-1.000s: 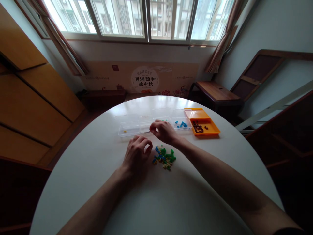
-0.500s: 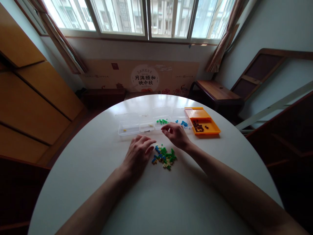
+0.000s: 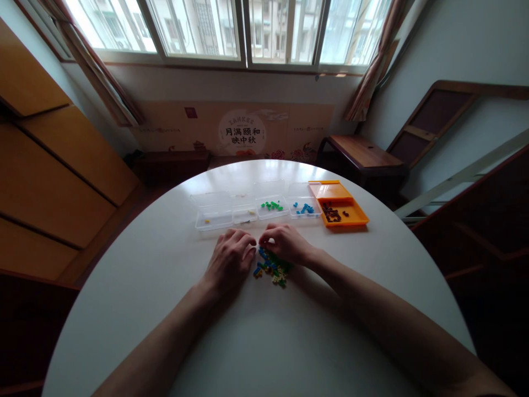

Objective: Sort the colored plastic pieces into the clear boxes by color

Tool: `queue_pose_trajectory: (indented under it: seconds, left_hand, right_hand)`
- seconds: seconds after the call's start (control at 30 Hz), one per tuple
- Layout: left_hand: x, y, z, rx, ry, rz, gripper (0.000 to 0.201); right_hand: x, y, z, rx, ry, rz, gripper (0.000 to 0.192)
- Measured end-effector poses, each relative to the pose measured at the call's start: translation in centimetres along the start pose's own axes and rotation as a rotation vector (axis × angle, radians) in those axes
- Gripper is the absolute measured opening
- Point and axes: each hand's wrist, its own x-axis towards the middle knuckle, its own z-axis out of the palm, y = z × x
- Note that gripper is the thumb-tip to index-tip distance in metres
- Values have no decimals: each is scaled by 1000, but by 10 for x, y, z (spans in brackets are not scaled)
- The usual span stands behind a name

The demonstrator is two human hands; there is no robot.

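A small pile of green, blue and yellow bricks [image 3: 271, 271] lies on the round white table [image 3: 264, 331]. My right hand [image 3: 285, 244] hovers over the pile's far side, fingertips bent down among the pieces; whether it pinches one is hidden. My left hand [image 3: 230, 262] rests on the table just left of the pile, fingers loosely curled and holding nothing. Beyond the hands is a row of clear boxes: one with a yellow piece [image 3: 214, 219], a narrow one [image 3: 245, 214], one with green bricks [image 3: 272, 208] and one with blue bricks [image 3: 305, 208].
An open orange box [image 3: 339, 205] with dark pieces ends the row on the right. Behind the table are a window, a printed cardboard panel [image 3: 242, 132] and a wooden bench [image 3: 363, 157]. Wooden cabinets [image 3: 53, 165] stand to the left.
My right hand has come back from the clear boxes, toward me and down onto the pile. The left hand stayed beside the pile, fingers curling slightly.
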Motion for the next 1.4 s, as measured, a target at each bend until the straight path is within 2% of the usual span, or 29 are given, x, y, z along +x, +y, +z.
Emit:
queue_pose_trajectory:
  seconds: [0.07,0.17,0.3,0.47,0.7,0.9,1.03,1.2,1.4]
  left_hand:
    - [0,0,0,1,6,0,9]
    - [-1,-1,0,0,28,9,8]
    - [-1,-3,1,23,99,63,5]
    - [1,1,1,85,203,178,11]
    - [4,6,-2,117,202,206,15]
    - [4,-4,-5,96,193,111,12]
    - [9,-10,-10,96,252,40,11]
    - [33,-19,-15,148,293,-86,10]
    - [54,-26,-10,132,452,-271,20]
  right_hand:
    - [2,-3,1,-30,-32,11,14]
    - [1,-5,2,-3,1,42,14]
    - [-5,-3,2,153,102,69,10]
    - [-12,-3,4,304,114,32,6]
    - [-16,1,5,340,168,35,10]
    - [-15,4,3,318,334,188,10]
    - [-15,4,6,318,334,185,10]
    - [-16,6,9,299,327,166,10]
    - [-16,5,7,285,311,156,10]
